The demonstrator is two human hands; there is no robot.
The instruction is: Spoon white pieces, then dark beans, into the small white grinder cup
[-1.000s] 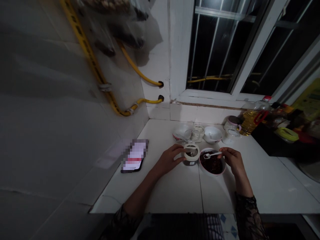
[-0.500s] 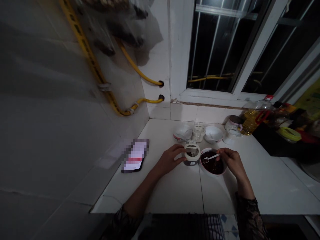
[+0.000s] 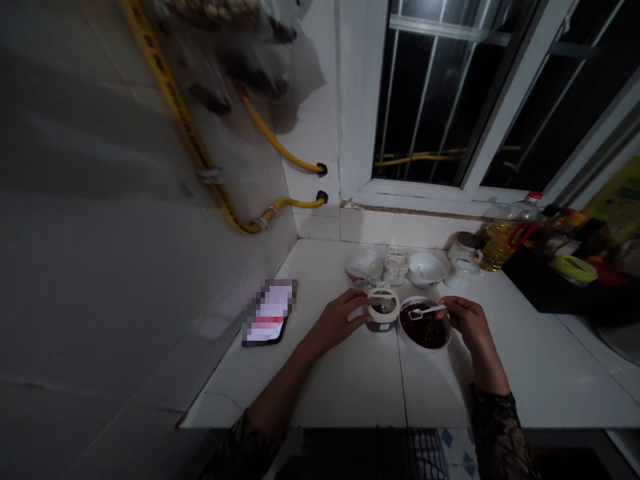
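Observation:
My left hand has its thumb and fingers closed on the left side of a small seasoning jar with a pale rim and a raised lid. Just right of the jar stands a white bowl with dark red, chili-like contents. Above that bowl, my right hand pinches the handle of a small white spoon. The spoon's squarish tip points left, over the red contents. What the spoon carries, if anything, is too small to tell.
Behind the jar stand two white bowls and small clear jars. A phone lies at the left. An oil bottle and a dark box of seasonings stand at the right. Yellow pipe runs along the wall.
My right hand and the spoon have shifted slightly right, and the spoon's tip sits a little higher over the bowl. My left hand stays on the jar.

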